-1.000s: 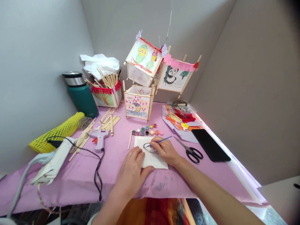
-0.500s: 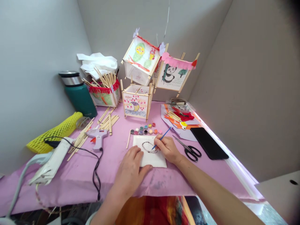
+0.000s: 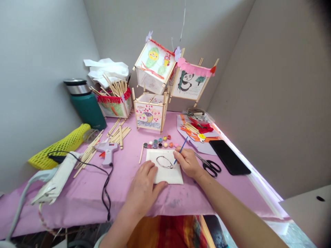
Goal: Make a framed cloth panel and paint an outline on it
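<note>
A white square sheet [image 3: 169, 177] lies on the pink cloth and carries a dark oval outline [image 3: 163, 162]. My right hand [image 3: 190, 162] pinches a blue paintbrush [image 3: 181, 148], its tip at the lower right of the oval. My left hand [image 3: 145, 181] rests with its fingers spread on the sheet's left and lower edges. Just beyond the sheet sit several small paint pots [image 3: 160, 142] in rows, with a thin wooden stick [image 3: 141, 153] left of them.
Scissors [image 3: 211, 167] and a black phone [image 3: 229, 156] lie to the right. On the left are a glue gun [image 3: 108, 152], a power strip [image 3: 58, 177], wooden sticks [image 3: 89, 155] and a teal bottle [image 3: 88, 108]. Decorated paper lanterns [image 3: 150, 113] stand behind.
My right hand has moved slightly right with the paintbrush, which is now more upright. The brush tip has gone from inside the oval to its lower right edge. My left hand stays put.
</note>
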{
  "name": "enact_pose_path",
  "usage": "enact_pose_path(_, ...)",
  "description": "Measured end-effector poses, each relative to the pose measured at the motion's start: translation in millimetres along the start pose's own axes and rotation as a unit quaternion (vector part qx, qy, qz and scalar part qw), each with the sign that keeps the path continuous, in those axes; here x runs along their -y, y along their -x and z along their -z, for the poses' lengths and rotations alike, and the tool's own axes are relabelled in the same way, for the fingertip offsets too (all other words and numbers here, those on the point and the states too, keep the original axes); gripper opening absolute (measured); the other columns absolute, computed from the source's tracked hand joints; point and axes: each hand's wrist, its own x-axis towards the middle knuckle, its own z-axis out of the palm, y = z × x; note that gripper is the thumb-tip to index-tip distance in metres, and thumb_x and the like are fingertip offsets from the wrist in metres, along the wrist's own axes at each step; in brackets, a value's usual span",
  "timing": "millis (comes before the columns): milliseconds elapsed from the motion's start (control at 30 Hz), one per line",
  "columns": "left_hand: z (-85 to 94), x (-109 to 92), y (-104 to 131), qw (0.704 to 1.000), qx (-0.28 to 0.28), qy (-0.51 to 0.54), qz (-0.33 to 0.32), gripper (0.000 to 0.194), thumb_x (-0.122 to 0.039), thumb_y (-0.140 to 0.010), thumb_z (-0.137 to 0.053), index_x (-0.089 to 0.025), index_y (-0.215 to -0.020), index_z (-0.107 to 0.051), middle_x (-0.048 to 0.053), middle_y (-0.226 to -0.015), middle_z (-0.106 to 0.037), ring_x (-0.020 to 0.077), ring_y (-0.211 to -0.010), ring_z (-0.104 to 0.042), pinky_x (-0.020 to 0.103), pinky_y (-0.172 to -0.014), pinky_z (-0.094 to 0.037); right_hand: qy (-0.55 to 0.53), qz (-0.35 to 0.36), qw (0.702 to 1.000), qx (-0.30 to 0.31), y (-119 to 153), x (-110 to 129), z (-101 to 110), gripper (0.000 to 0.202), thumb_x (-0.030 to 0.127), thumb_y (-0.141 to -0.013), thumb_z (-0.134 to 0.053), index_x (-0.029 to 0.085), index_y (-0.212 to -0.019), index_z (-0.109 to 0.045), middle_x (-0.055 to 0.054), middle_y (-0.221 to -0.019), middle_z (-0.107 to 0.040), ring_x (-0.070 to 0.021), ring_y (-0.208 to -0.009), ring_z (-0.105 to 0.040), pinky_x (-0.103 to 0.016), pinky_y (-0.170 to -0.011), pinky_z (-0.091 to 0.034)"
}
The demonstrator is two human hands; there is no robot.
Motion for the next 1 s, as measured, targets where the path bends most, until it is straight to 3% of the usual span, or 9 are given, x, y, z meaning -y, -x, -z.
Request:
enact_pose_path(167,1.3,-1.0,0.3,1.000,0.006,-0.004,0.002,0.034,-0.034,-0.080,-0.062,-0.015,-0.108,-0.055,0.013,-0.116,-0.053,0.0284,-0.115,-0.047,0.048,-0.096,-0.045,-0.034,-0.029,0.999,0.000,0.0,3.7,0.4,0.035,0.034,-0.092,-0.039,0.021,-0.060,-0.045,0.002,-0.052,-0.048,-0.0116,-0.048,-0.046,-0.026,-0.051,-0.035)
enact_pose_path(400,1.7,-0.6,-0.3,1.000,0.014,-0.002,0.004,0.035,-0.035,-0.081,-0.061,-0.014,-0.108,-0.054,0.014,-0.116,-0.052,0.0281,-0.115,-0.046,0.048,-0.097,-0.044,-0.146,-0.123,0.978,-0.079,-0.9,1.6,-1.1,0.032,0.039,-0.092,-0.043,0.020,-0.067,-0.049,0.005,-0.051,-0.046,-0.0102,-0.046,-0.043,-0.023,-0.047,-0.034)
enact_pose_path(533,0.4,-0.4,0.0,1.000,0.001,0.003,0.003,0.034,-0.034,-0.081,-0.061,-0.016,-0.109,-0.053,0.013,-0.116,-0.053,0.0292,-0.115,-0.047,0.050,-0.096,-0.044,-0.168,-0.122,0.976,-0.072,-2.8,1.7,-5.6,0.027,0.039,-0.092,-0.044,0.020,-0.077,-0.054,0.002,-0.062,-0.056,-0.0101,-0.048,-0.045,-0.023,-0.047,-0.036)
enact_pose_path(733,0.9,-2.2,0.0,1.000,-0.002,0.021,0.015,0.032,-0.033,-0.081,-0.062,-0.016,-0.106,-0.055,0.012,-0.117,-0.053,0.0273,-0.114,-0.048,0.048,-0.097,-0.045,-0.143,-0.082,0.984,-0.070,-7.8,6.1,-6.7,0.017,0.031,-0.090,-0.047,0.020,-0.091,-0.061,-0.003,-0.087,-0.060,-0.0114,-0.063,-0.053,-0.024,-0.061,-0.044)
enact_pose_path(1000,1.8,-2.6,-0.4,1.000,0.012,0.020,0.020,0.031,-0.033,-0.081,-0.061,-0.015,-0.106,-0.054,0.012,-0.116,-0.053,0.0267,-0.114,-0.047,0.047,-0.098,-0.044,-0.225,-0.175,0.954,-0.093,-6.4,7.8,-8.5,0.028,0.044,-0.087,-0.051,0.019,-0.075,-0.054,0.003,-0.056,-0.053,-0.0089,-0.041,-0.043,-0.022,-0.040,-0.035)
